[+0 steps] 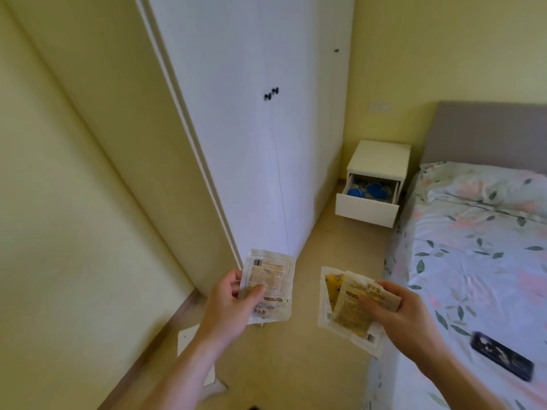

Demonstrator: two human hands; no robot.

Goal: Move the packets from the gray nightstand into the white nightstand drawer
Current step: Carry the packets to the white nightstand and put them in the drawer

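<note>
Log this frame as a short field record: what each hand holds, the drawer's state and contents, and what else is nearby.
left hand: left hand grips the left packets, held upright
right hand: right hand grips the right packets, fanned and overlapping
drawer: white nightstand with its drawer pulled open
drawer contents: blue items, kind unclear
task stage: packets not yet in the drawer
nearby: bed with a dark phone on it; white wardrobe
</note>
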